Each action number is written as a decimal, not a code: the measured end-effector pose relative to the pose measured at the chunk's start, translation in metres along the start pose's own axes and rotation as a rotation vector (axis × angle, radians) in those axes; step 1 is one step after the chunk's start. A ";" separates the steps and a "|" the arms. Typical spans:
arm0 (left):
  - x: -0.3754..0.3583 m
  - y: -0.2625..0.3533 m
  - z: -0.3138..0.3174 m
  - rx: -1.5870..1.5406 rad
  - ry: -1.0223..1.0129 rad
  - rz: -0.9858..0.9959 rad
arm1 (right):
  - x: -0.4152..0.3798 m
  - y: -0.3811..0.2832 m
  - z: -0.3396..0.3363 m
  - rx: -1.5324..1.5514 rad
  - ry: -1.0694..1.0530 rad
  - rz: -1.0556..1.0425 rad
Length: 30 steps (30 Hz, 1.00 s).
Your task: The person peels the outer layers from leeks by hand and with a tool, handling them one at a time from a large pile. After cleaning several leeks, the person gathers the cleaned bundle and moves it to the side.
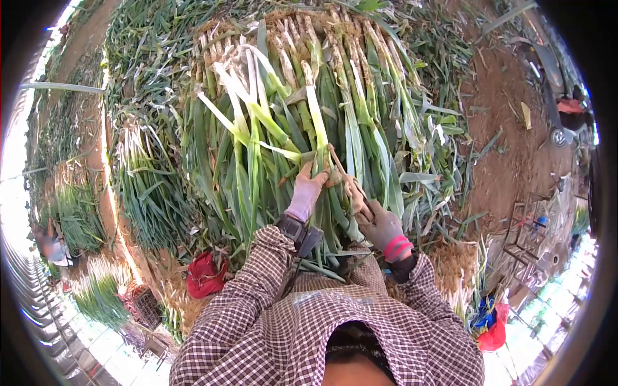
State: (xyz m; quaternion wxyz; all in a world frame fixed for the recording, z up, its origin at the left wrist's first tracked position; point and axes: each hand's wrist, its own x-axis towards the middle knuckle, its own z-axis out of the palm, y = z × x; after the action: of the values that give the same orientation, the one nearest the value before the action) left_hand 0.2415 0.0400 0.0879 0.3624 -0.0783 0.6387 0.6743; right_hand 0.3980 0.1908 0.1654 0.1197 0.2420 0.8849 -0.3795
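My left hand (pixel 307 194), in a light glove, is closed around a leek (pixel 313 109) whose pale end points away from me. To its right, my gloved right hand (pixel 382 226) grips a long tan, withered strip (pixel 347 183) that looks like a dry outer leaf. The strip's far end lies beside the leek, close to my left fingertips. Several cleaner leeks (pixel 248 106) with white ends lie crosswise on the pile, just left of the held one. Under both hands spreads a large heap of unpeeled leeks (pixel 290 48), their brown roots at the far side.
Bundled leeks (pixel 138 180) lie at the left, with more bundles (pixel 100 293) behind. Loose leaf scraps (pixel 161 51) cover the ground around the heap. A red bag (pixel 206 275) sits by my left elbow. Metal frames (pixel 524 235) stand on the bare soil at the right.
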 end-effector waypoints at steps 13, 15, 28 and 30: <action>-0.012 0.001 -0.002 0.023 0.003 -0.004 | 0.207 -0.013 0.018 -0.139 0.014 -0.012; -0.014 0.004 -0.004 -0.052 -0.005 -0.019 | 0.241 -0.019 0.019 -0.162 0.019 -0.006; -0.026 0.019 -0.059 -0.332 -0.080 -0.121 | 0.065 -0.001 0.004 0.438 -0.242 0.056; -0.056 0.044 -0.059 -0.302 -0.059 -0.108 | 0.036 -0.005 0.000 0.299 -0.311 0.017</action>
State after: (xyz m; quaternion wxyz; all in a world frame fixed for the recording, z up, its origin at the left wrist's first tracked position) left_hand 0.2355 -0.0325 0.1447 0.4010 -0.1463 0.5139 0.7441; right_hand 0.3644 0.2000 0.1548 0.2206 0.2029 0.7875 -0.5385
